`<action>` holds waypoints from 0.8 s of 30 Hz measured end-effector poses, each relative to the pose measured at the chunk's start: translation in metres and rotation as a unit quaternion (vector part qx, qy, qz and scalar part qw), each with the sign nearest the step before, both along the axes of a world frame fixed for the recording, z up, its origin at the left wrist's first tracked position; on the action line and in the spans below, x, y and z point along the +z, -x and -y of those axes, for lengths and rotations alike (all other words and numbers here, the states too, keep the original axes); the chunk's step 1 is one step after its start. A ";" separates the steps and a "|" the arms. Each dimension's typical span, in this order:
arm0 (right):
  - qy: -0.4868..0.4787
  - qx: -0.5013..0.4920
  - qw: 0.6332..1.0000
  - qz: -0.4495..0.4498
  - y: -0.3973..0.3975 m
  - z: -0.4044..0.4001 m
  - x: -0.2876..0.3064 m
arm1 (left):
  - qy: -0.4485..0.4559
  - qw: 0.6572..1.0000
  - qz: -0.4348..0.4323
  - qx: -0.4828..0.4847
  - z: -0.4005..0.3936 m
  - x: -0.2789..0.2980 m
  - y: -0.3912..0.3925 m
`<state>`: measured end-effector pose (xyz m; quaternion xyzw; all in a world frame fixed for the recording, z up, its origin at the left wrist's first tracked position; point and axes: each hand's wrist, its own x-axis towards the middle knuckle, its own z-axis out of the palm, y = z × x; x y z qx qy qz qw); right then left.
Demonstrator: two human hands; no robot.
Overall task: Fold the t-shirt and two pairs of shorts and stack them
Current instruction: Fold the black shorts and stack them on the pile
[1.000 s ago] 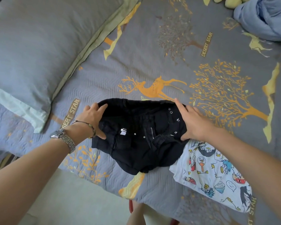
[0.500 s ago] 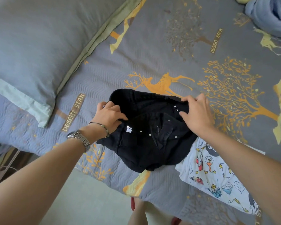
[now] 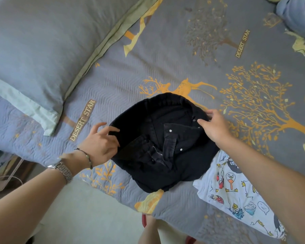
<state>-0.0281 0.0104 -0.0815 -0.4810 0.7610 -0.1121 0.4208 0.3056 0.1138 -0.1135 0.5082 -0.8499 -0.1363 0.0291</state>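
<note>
A big bed (image 3: 165, 64) fills the view, covered by a gray quilt with orange trees and a deer on it. A gray pillow (image 3: 39, 41) lies at the far left corner of the bed. A pair of black shorts (image 3: 158, 143) sits near the front edge of the bed, bunched up, with its snap buttons and zipper showing. Just to the right of the shorts, touching them, lies a white t-shirt (image 3: 236, 191) with cartoon pictures, at the front edge too. A blue cloth (image 3: 296, 16) is heaped at the far right corner. The left hand (image 3: 99, 143) is open, with its fingers spread and touching the left side of the shorts. The right hand (image 3: 213, 127) pinches the waistband on the right side. The left wrist wears a watch (image 3: 63, 170) and a thin bracelet (image 3: 85, 154).
</note>
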 end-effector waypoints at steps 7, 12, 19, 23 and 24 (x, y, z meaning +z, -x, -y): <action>-0.099 -0.070 0.991 0.053 -0.004 0.000 0.001 | 0.005 0.964 -0.031 0.263 0.015 -0.002 0.050; -0.136 -0.078 0.988 -0.009 -0.008 0.005 -0.004 | -0.031 0.981 -0.007 0.191 0.045 0.007 0.084; -0.169 -0.220 0.933 0.228 -0.006 0.004 -0.007 | -0.102 0.974 -0.075 0.185 0.087 0.011 0.126; -0.159 -0.238 0.893 0.347 -0.001 -0.003 0.001 | -0.098 0.965 -0.136 0.203 0.091 0.021 0.131; -0.158 -0.246 0.882 0.368 0.001 -0.004 0.002 | -0.113 0.959 -0.149 0.212 0.091 0.022 0.132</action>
